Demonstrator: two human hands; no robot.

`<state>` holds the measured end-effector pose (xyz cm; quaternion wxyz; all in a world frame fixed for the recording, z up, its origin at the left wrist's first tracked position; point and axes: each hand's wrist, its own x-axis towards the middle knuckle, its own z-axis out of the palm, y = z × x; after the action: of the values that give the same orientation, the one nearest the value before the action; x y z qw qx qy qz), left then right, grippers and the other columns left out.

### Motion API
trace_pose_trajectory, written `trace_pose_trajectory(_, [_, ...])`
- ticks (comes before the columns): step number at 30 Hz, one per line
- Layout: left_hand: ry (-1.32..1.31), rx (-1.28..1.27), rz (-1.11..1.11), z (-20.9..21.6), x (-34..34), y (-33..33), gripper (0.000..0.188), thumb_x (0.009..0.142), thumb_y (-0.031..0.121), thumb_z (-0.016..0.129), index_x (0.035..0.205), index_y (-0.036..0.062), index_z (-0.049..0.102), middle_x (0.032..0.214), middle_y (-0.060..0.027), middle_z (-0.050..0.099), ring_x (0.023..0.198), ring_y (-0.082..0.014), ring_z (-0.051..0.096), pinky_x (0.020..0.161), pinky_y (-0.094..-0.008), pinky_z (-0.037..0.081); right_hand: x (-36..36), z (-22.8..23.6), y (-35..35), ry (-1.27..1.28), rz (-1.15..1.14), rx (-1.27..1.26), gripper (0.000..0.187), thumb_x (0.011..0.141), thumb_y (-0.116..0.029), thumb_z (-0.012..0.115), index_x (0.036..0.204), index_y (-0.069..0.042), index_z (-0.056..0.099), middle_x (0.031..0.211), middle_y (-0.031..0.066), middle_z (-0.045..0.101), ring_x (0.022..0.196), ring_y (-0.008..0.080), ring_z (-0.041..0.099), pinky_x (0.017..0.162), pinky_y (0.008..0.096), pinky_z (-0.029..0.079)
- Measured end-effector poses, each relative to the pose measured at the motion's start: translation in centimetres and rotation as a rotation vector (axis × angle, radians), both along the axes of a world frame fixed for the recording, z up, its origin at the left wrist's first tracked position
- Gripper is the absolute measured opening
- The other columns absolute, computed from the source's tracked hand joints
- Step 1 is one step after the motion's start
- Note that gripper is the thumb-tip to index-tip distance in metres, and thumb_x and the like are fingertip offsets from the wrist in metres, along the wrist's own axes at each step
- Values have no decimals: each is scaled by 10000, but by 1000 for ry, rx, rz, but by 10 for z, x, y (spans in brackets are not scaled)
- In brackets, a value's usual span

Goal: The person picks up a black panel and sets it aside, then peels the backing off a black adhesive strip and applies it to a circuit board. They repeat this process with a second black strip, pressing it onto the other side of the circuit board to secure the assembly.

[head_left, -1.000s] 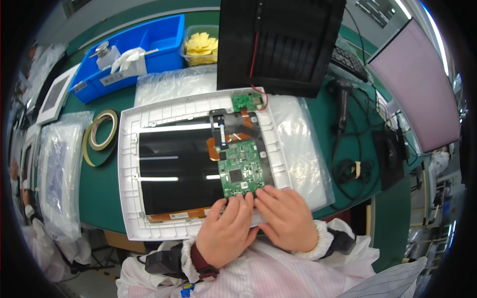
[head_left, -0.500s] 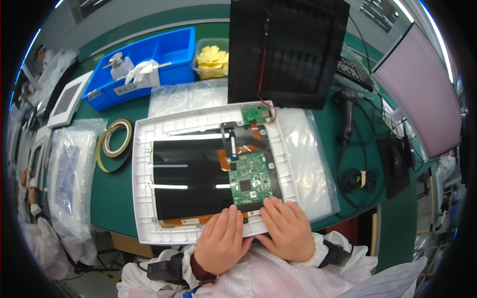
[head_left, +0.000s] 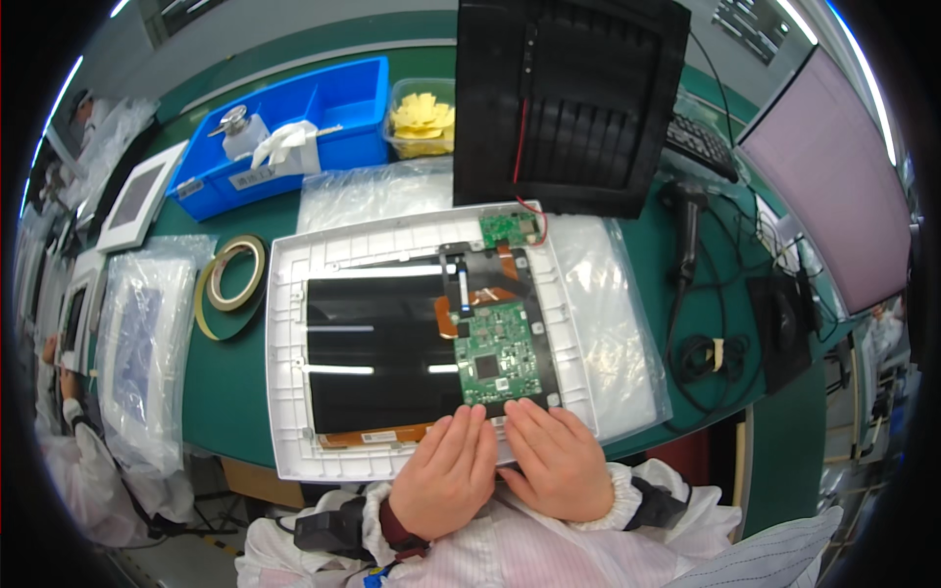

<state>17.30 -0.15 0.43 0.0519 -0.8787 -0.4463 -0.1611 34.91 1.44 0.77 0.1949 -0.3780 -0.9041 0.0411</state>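
Note:
A white plastic frame [head_left: 287, 392] lies in front of me with a black display panel [head_left: 382, 338] inside it. On the panel's right part sits a green circuit board [head_left: 505, 343], with orange flex cables [head_left: 490, 294] above it. My left hand [head_left: 446, 475] and my right hand [head_left: 559, 465] rest side by side on the near edge, fingers stretched out, tips by the board's lower edge. Neither hand holds anything visible. A smaller green board [head_left: 510, 229] lies at the frame's far right corner. From it a red wire [head_left: 521, 147] runs up an upright black panel [head_left: 598, 108].
Tape rolls [head_left: 233, 279] and a bagged white frame [head_left: 147, 343] lie at left. Behind stand a blue bin [head_left: 353, 137] with a pump bottle [head_left: 245, 137] and a tub of yellow pieces [head_left: 421, 118]. At right are a handheld scanner [head_left: 683, 225], cables and a monitor [head_left: 833, 176]. Another person's arm [head_left: 74, 402] shows at far left.
My right hand has slid left along the near edge, close to my left hand. My left hand has shifted slightly right. The whole view has drifted a little.

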Motion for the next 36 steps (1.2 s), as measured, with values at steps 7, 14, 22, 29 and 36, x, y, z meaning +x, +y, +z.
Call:
trace_pose_trajectory(7, [-19, 19, 56, 0, 1, -2, 355, 786, 196, 494, 1045, -36, 564, 1101, -154, 592, 1058, -243, 545, 961, -368, 361, 7, 0, -3, 0, -100, -33, 475, 733, -292, 636, 1057, 49, 572, 1192, 175, 533, 1124, 281, 500, 919, 379, 390])
trace_pose_trajectory(14, [-33, 20, -29, 0, 1, -2, 332, 814, 187, 461, 1064, -5, 565, 1133, -102, 587, 1095, -197, 525, 991, -361, 315, 6, -4, -5, -20, -1, 45, 444, 725, -268, 637, 1052, 28, 583, 1170, 137, 560, 1108, 263, 517, 942, 380, 361])
trace_pose_trajectory(22, [21, -7, -27, -3, 1, -3, 345, 818, 192, 452, 1078, -12, 552, 1133, -116, 579, 1119, -212, 512, 985, -367, 329, 9, -2, -6, -18, -77, 22, 428, 739, -276, 628, 1047, 18, 589, 1161, 127, 567, 1116, 241, 513, 948, 367, 353])
trace_pose_trajectory(29, [-69, -24, -69, -2, 2, -1, 365, 815, 196, 451, 1106, -3, 546, 1143, -118, 574, 1126, -213, 508, 997, -390, 315, 4, -1, -3, -20, -6, 60, 410, 732, -254, 630, 1037, 18, 592, 1154, 134, 568, 1110, 249, 514, 938, 377, 358])
trace_pose_trajectory(36, [-63, -22, -27, 0, -3, -2, 381, 823, 202, 442, 1132, -2, 530, 1168, -143, 556, 1145, -224, 497, 1016, -412, 291, 2, -1, 0, -29, 20, 48, 412, 725, -249, 635, 1041, 10, 590, 1159, 140, 559, 1115, 259, 502, 925, 390, 362])
